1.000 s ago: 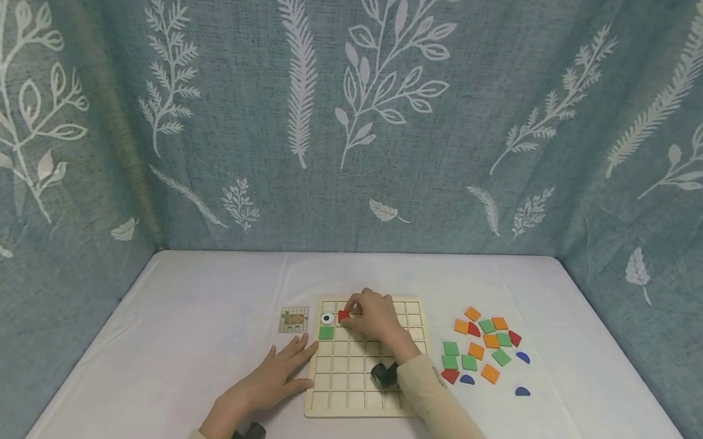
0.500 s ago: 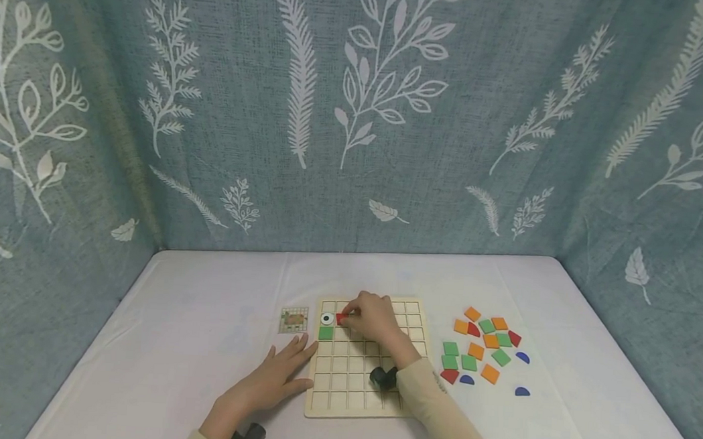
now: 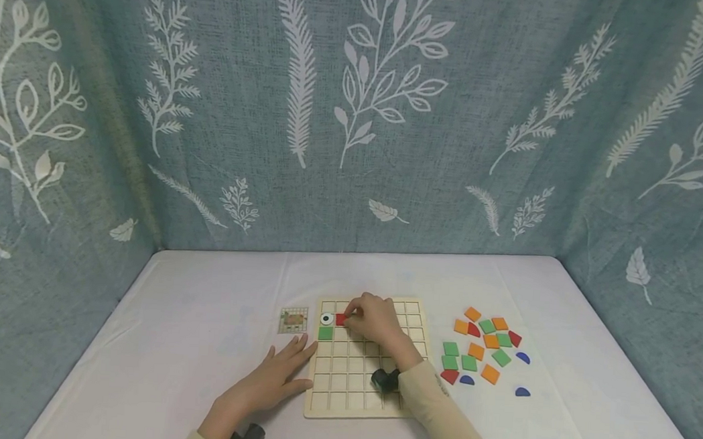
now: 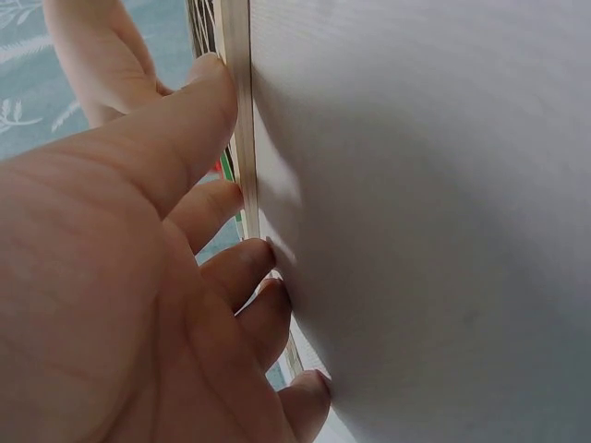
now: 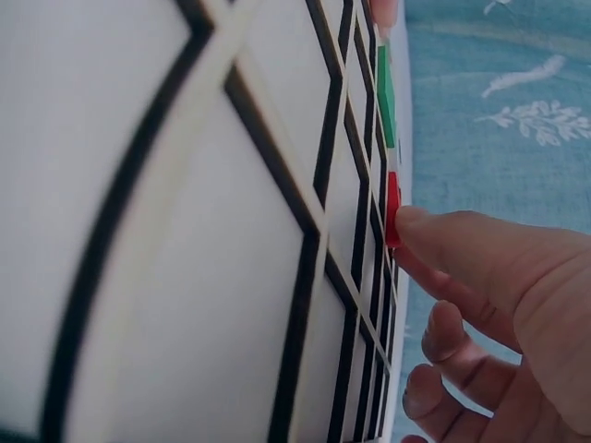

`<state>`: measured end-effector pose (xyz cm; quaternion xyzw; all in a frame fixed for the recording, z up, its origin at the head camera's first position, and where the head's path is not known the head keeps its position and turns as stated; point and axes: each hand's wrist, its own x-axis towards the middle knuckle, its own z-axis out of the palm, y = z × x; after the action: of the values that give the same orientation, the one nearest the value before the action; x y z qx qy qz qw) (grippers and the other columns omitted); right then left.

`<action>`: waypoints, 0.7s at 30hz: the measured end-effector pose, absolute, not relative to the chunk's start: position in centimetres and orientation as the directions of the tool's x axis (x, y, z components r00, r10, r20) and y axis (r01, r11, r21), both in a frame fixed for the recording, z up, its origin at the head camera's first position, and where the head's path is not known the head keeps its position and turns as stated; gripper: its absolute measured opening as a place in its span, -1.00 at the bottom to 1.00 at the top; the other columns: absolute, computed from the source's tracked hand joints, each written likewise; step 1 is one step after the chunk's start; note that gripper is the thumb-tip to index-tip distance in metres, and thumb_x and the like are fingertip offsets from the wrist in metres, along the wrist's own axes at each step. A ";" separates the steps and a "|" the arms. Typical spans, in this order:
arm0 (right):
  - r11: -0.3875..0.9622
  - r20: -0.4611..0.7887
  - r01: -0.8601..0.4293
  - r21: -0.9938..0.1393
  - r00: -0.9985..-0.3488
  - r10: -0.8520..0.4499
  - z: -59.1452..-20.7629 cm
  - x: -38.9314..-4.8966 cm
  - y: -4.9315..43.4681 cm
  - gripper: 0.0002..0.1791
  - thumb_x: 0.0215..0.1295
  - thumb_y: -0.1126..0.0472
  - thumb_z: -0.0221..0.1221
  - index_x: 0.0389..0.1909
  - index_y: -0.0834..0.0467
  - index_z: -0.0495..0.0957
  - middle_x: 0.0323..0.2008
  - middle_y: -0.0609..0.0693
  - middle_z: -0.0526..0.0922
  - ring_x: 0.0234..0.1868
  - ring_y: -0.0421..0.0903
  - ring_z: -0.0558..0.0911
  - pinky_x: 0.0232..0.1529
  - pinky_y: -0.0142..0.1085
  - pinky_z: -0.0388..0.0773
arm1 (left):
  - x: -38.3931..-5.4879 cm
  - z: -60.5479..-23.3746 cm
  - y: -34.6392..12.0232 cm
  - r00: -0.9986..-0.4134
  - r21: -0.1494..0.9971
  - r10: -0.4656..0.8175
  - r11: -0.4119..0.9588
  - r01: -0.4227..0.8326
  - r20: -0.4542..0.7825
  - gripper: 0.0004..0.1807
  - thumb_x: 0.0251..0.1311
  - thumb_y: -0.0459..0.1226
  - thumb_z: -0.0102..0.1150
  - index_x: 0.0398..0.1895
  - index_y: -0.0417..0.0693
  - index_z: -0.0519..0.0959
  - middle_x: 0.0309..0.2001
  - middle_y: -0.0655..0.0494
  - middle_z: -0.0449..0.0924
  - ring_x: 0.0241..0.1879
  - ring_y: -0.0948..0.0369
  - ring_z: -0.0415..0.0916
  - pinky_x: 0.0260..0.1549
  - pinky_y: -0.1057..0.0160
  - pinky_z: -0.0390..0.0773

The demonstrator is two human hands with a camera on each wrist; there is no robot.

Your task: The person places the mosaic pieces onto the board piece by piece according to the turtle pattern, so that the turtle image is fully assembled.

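My right hand (image 3: pixel 374 319) pinches a red tile (image 3: pixel 340 319) between thumb and fingertips, down at a square in the upper left of the wooden grid board (image 3: pixel 339 382). In the right wrist view the thumb lies against the red tile (image 5: pixel 393 210), and part of the tile is hidden by it. Left of it sits a white round eye piece (image 3: pixel 326 319), with a green square tile (image 3: pixel 326 333) directly below. My left hand (image 3: pixel 274 370) lies spread with straight fingers, its fingertips and thumb at the board's left edge; the left wrist view shows them along that wooden edge (image 4: pixel 242 138).
Several loose tiles lie right of the board: orange squares (image 3: pixel 490 374), green squares (image 3: pixel 501 357), red pieces (image 3: pixel 449 376) and blue half-circles (image 3: pixel 522 392). A small picture card (image 3: pixel 294 319) lies at the board's upper left. Behind the white table (image 3: pixel 201 304) hangs a blue patterned curtain (image 3: pixel 328 211).
The right hand has shifted the red tile slightly left and toward me, beside the eye piece, where it now lies straighter in its square. The left hand has stayed in place.
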<state>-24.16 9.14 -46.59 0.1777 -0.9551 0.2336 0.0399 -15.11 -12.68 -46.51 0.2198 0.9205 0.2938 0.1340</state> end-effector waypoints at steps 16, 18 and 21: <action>0.818 0.140 -0.355 -0.453 -0.934 -0.328 -46.1 -23.9 10.1 -0.90 0.09 0.07 0.31 -0.36 -0.04 0.67 -0.57 -0.20 0.44 -0.54 -0.25 0.35 -0.35 -0.29 0.21 | -15.2 -46.7 -12.6 -0.873 0.594 0.468 0.744 0.307 -0.134 -0.25 0.18 0.07 0.06 0.37 -0.08 0.19 0.42 -0.15 0.00 0.42 -0.11 -0.16 0.30 -0.30 -0.28; 0.808 0.139 -0.356 -0.469 -0.933 -0.331 -45.7 -23.7 10.4 -0.90 0.09 0.09 0.31 -0.35 -0.02 0.67 -0.56 -0.19 0.46 -0.54 -0.24 0.36 -0.33 -0.26 0.22 | -15.2 -46.6 -12.6 -0.875 0.595 0.466 0.744 0.305 -0.134 -0.25 0.17 0.06 0.07 0.37 -0.08 0.20 0.42 -0.15 0.01 0.42 -0.10 -0.15 0.30 -0.29 -0.27; 0.794 0.142 -0.363 -0.487 -0.930 -0.338 -45.3 -23.4 10.9 -0.89 0.09 0.11 0.31 -0.34 0.00 0.67 -0.55 -0.18 0.47 -0.54 -0.23 0.36 -0.31 -0.24 0.23 | -15.2 -46.5 -12.5 -0.875 0.601 0.466 0.739 0.304 -0.132 -0.26 0.17 0.04 0.09 0.36 -0.09 0.21 0.42 -0.16 0.02 0.42 -0.11 -0.15 0.30 -0.29 -0.27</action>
<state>-23.44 10.95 -45.33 0.1849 -0.9469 0.2618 0.0239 -15.16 -12.53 -46.52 0.2088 0.9222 0.2947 0.1381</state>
